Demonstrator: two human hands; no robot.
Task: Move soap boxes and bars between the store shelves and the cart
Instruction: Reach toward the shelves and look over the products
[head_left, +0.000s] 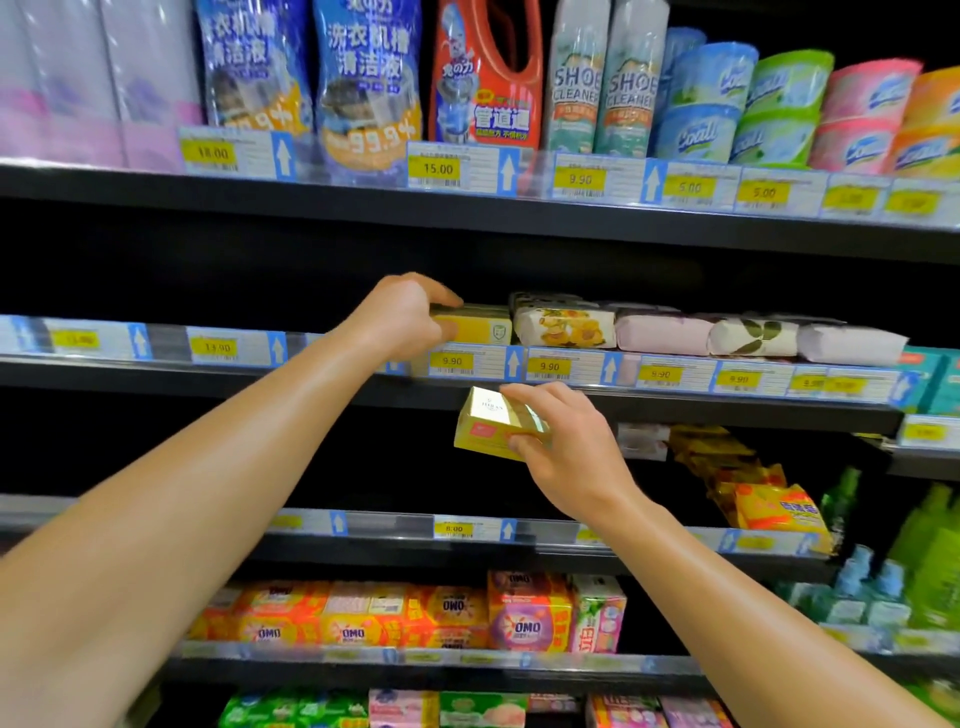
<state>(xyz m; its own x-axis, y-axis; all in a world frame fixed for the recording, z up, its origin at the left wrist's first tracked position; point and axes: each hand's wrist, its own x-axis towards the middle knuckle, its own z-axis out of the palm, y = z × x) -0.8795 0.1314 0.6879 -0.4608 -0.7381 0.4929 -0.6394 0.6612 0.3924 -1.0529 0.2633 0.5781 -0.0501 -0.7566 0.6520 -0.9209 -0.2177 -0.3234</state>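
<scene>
Head camera view, looking at dark store shelves with both bare forearms reaching forward. Left hand (402, 317) curls over the top and near end of a yellow soap box (475, 327) that sits on the middle shelf (208, 376), thumb on top, fingers wrapped around its left end. Just right of that grip lie paper-wrapped soap bars (566, 327), one with a yellow floral print, then pink, leaf-print and white ones in a row. Below and to the right of the left hand, the right hand (566, 447) pinches a gold soap box (493, 423) in the air in front of the shelf edge, fingers on top, thumb underneath, box tilted. Yellow price tags (452, 361) line the shelf lip between the two grips.
</scene>
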